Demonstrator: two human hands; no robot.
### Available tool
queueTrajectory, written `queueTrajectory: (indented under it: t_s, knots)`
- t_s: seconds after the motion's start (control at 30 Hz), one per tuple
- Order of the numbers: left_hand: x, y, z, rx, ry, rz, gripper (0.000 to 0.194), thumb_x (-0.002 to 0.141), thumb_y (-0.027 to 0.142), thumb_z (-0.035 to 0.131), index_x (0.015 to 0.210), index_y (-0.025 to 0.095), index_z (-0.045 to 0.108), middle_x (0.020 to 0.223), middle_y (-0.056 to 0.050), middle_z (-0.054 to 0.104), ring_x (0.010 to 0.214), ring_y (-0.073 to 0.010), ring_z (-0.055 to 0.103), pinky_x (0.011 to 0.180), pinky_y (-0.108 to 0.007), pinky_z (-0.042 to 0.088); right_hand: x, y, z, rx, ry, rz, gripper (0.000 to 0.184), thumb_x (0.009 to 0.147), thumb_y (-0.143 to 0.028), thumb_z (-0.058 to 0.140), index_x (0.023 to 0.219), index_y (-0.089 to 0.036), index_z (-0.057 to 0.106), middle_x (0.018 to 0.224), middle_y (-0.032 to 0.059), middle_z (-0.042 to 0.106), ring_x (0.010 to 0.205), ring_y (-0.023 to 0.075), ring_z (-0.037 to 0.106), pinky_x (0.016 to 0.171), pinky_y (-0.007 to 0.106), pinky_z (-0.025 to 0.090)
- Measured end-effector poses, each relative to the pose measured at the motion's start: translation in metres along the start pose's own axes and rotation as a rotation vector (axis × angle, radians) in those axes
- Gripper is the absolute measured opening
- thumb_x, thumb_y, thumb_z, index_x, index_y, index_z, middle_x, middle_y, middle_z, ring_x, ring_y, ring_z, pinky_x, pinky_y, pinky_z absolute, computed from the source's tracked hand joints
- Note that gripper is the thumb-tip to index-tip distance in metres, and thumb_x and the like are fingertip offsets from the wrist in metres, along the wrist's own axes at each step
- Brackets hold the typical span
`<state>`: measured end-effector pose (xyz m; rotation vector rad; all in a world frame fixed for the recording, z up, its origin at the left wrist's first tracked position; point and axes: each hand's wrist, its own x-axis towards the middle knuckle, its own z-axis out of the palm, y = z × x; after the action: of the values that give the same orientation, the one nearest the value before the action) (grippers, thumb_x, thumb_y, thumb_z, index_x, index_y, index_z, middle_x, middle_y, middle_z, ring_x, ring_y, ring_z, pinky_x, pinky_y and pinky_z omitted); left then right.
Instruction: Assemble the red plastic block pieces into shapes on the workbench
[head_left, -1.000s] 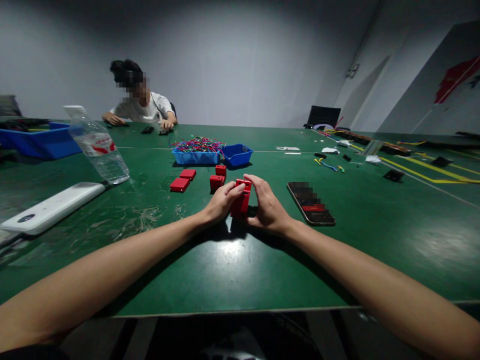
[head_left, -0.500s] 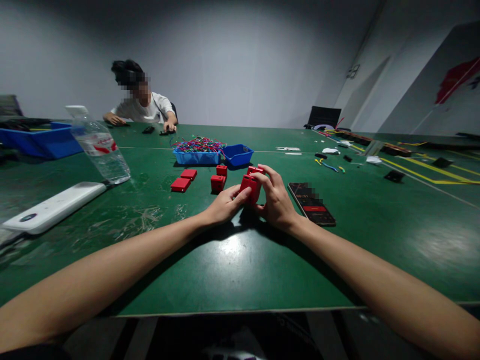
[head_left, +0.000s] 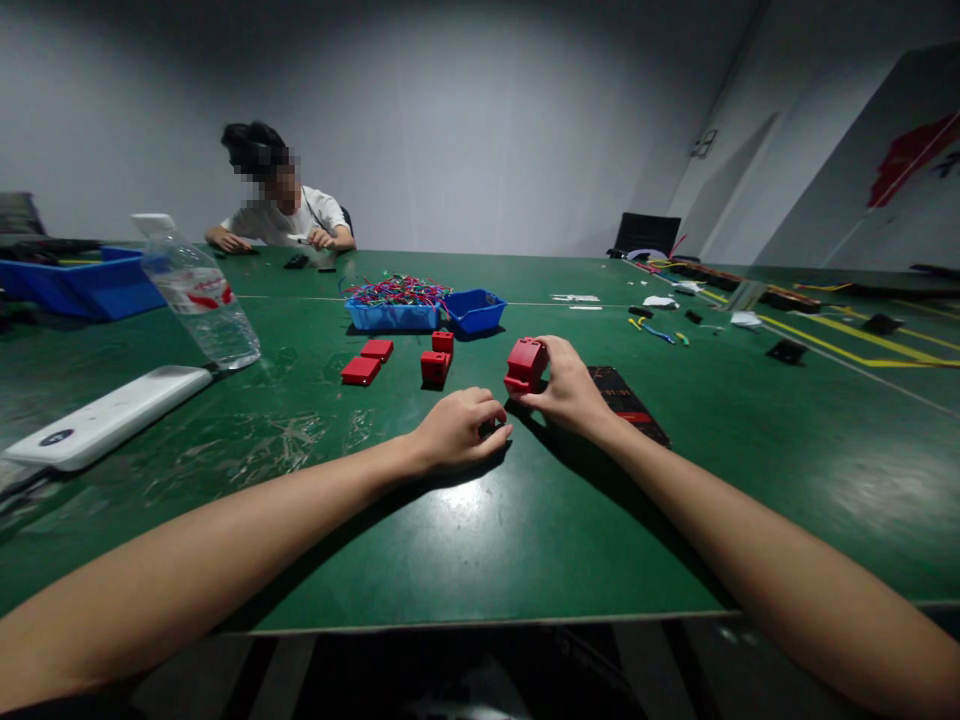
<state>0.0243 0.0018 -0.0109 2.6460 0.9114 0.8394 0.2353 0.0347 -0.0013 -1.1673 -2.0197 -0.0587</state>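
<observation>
Raised just off the green table [head_left: 600,560], a red plastic block [head_left: 526,366] with a notched lower edge is gripped between the thumb and fingers of my right hand [head_left: 566,385]. It looks like more than one red piece held together, but I cannot be sure. My left hand [head_left: 461,428] lies lower and to the left, apart from the block. Its fingers are curled, with a gap between thumb and forefinger and nothing visible in it. Two upright red blocks [head_left: 434,368] stand beyond my left hand. Left of them lie two flat red pieces [head_left: 361,371].
A blue bin of coloured wires [head_left: 394,316] adjoins a second blue bin [head_left: 474,312]. A phone [head_left: 634,405] lies partly behind my right hand. On the left are a tilted water bottle [head_left: 206,300] and white power strip [head_left: 112,415]. Across the table sits a person [head_left: 289,215].
My left hand has let go of the red block and drawn back toward me. My right hand has moved slightly right with the block, turning it and covering part of the phone.
</observation>
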Motion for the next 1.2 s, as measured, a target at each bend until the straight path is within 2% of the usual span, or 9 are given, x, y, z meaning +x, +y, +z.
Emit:
queueTrajectory:
  t_s: [0.13, 0.23, 0.4, 0.53, 0.63, 0.73, 0.87, 1.03, 1.2]
  knots:
    - [-0.001, 0.0, -0.001, 0.061, -0.059, 0.023, 0.021, 0.086, 0.035, 0.054, 0.088, 0.018, 0.067, 0.084, -0.008, 0.061, 0.078, -0.0204, 0.056, 0.071, -0.03, 0.043, 0.0, 0.002, -0.001, -0.014, -0.014, 0.061, 0.069, 0.06, -0.036, 0.08, 0.119, -0.014, 0.051, 0.115, 0.0182, 0.059, 0.109, 0.0349, 0.057, 0.096, 0.051, 0.047]
    - [-0.001, -0.001, -0.001, 0.043, -0.072, -0.004, 0.019, 0.084, 0.034, 0.057, 0.092, 0.018, 0.064, 0.083, -0.006, 0.06, 0.075, -0.0197, 0.055, 0.07, -0.03, 0.042, 0.0, 0.002, -0.001, -0.019, -0.011, 0.047, 0.068, 0.065, -0.034, 0.077, 0.124, -0.016, 0.049, 0.12, 0.0181, 0.058, 0.113, 0.0342, 0.056, 0.099, 0.052, 0.045]
    - [0.0, 0.0, -0.002, 0.06, -0.122, 0.01, 0.017, 0.086, 0.032, 0.055, 0.094, 0.017, 0.06, 0.079, -0.003, 0.057, 0.071, -0.0173, 0.053, 0.068, -0.028, 0.041, 0.003, -0.003, -0.008, -0.048, 0.032, -0.011, 0.046, 0.079, -0.02, 0.063, 0.124, -0.017, 0.052, 0.124, 0.0164, 0.056, 0.118, 0.0302, 0.054, 0.103, 0.048, 0.043]
    - [0.001, 0.001, -0.002, 0.107, -0.144, 0.012, 0.017, 0.087, 0.031, 0.054, 0.095, 0.016, 0.058, 0.079, -0.003, 0.058, 0.072, -0.017, 0.054, 0.069, -0.028, 0.041, 0.006, -0.004, -0.017, -0.077, 0.057, -0.015, 0.025, 0.08, -0.021, 0.064, 0.104, -0.017, 0.064, 0.12, 0.0145, 0.058, 0.112, 0.0279, 0.056, 0.099, 0.045, 0.046]
    - [0.002, 0.002, -0.002, 0.124, -0.154, 0.012, 0.018, 0.088, 0.032, 0.054, 0.096, 0.017, 0.057, 0.08, -0.003, 0.059, 0.073, -0.0168, 0.054, 0.069, -0.028, 0.042, 0.006, -0.002, -0.02, -0.087, -0.002, -0.038, 0.013, 0.082, -0.022, 0.063, 0.094, -0.018, 0.068, 0.107, 0.0112, 0.064, 0.102, 0.0256, 0.06, 0.094, 0.044, 0.05]
    - [0.002, 0.003, -0.002, 0.133, -0.164, 0.009, 0.018, 0.089, 0.032, 0.053, 0.098, 0.017, 0.057, 0.081, -0.003, 0.059, 0.074, -0.017, 0.055, 0.07, -0.028, 0.042, 0.005, 0.003, -0.02, -0.127, -0.096, -0.076, 0.015, 0.081, -0.022, 0.065, 0.094, -0.017, 0.071, 0.115, 0.0136, 0.064, 0.11, 0.028, 0.058, 0.097, 0.046, 0.049]
    - [0.002, 0.003, -0.001, 0.137, -0.166, 0.013, 0.018, 0.088, 0.032, 0.053, 0.098, 0.017, 0.057, 0.082, -0.003, 0.059, 0.074, -0.0172, 0.055, 0.07, -0.028, 0.042, 0.005, 0.011, -0.018, -0.182, -0.186, -0.085, 0.028, 0.082, -0.023, 0.064, 0.108, -0.016, 0.072, 0.133, 0.0169, 0.057, 0.123, 0.0306, 0.053, 0.104, 0.047, 0.045]
    - [0.002, 0.004, -0.001, 0.13, -0.164, 0.02, 0.019, 0.088, 0.032, 0.053, 0.098, 0.016, 0.057, 0.081, -0.003, 0.059, 0.072, -0.0168, 0.054, 0.069, -0.028, 0.042, 0.007, 0.019, -0.024, -0.256, -0.273, -0.039, 0.045, 0.08, -0.023, 0.066, 0.125, -0.019, 0.065, 0.144, 0.018, 0.047, 0.131, 0.0339, 0.047, 0.107, 0.051, 0.042]
    - [0.002, 0.006, -0.002, 0.129, -0.168, 0.017, 0.019, 0.088, 0.031, 0.054, 0.099, 0.016, 0.057, 0.081, -0.003, 0.059, 0.072, -0.0166, 0.054, 0.069, -0.028, 0.042, 0.009, 0.025, -0.033, -0.314, -0.317, 0.053, 0.045, 0.084, -0.025, 0.061, 0.129, -0.021, 0.062, 0.147, 0.0167, 0.045, 0.136, 0.0337, 0.043, 0.109, 0.052, 0.04]
